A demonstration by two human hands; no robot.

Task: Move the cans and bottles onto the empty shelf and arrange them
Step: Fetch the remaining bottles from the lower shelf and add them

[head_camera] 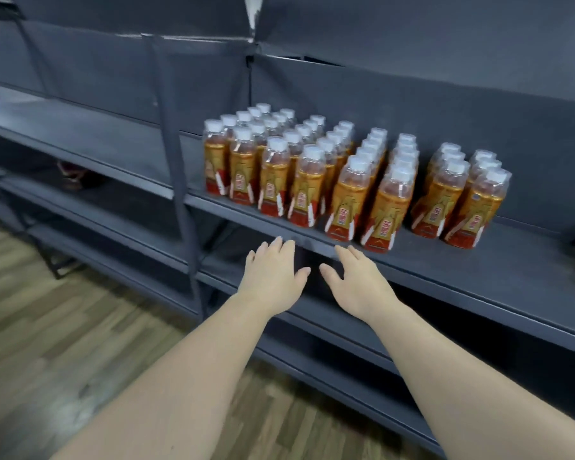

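Both arms reach forward side by side, the left hand (273,277) and right hand (356,283) palm-down with fingers spread and holding nothing, just below the front edge of the shelf (478,270) carrying 8 rows of bottles (346,180).

Dim, soft light (edges warped)

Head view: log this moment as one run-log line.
left hand: open | right hand: open | orange-labelled white-capped plastic bottles: rows on dark grey shelf
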